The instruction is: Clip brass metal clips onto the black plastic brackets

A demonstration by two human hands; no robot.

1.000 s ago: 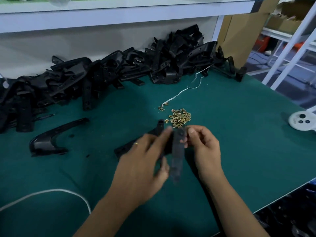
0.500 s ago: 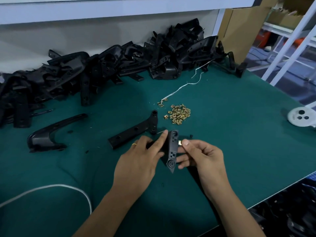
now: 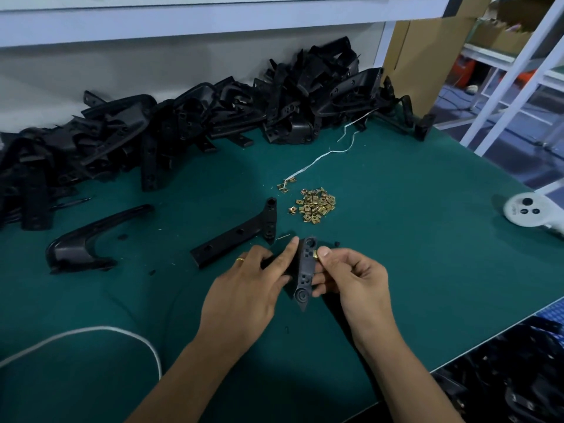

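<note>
At the far left of the green bench [image 3: 412,239] a white cord [image 3: 100,331] curved in from the edge; beyond it a curved black armrest-like part [image 3: 82,239] lay on its own; behind that, a long pile of black plastic brackets [image 3: 189,117] ran along the wall under a pale shelf [image 3: 213,13].

Nearer the middle a single loose bracket [image 3: 235,236] lay flat on the mat, just left of the hands and apart from them; a white string [image 3: 320,154] trailed from the pile toward a small heap of brass clips [image 3: 316,206], with a few strays just beside its end.

The left hand [image 3: 247,294] (a ring on one finger) had its grip closed round the held bracket [image 3: 305,273], forefinger stretched up along its left edge and thumb curled against its lower part; that bracket stood on end, tilted a little, raised above the mat between the two hands, its holed face toward the camera.

The right hand [image 3: 354,276] pinched a brass clip [image 3: 315,255] between thumb and fingertips, the clip touching the upper right edge of the held bracket; whether it was fully seated I could not tell; its other fingers curled under against the bracket's right side.

Further right sat a white round device [image 3: 525,212] near the bench's edge; beyond it stood a white rack [image 3: 518,71] and a cardboard box [image 3: 427,56].
</note>
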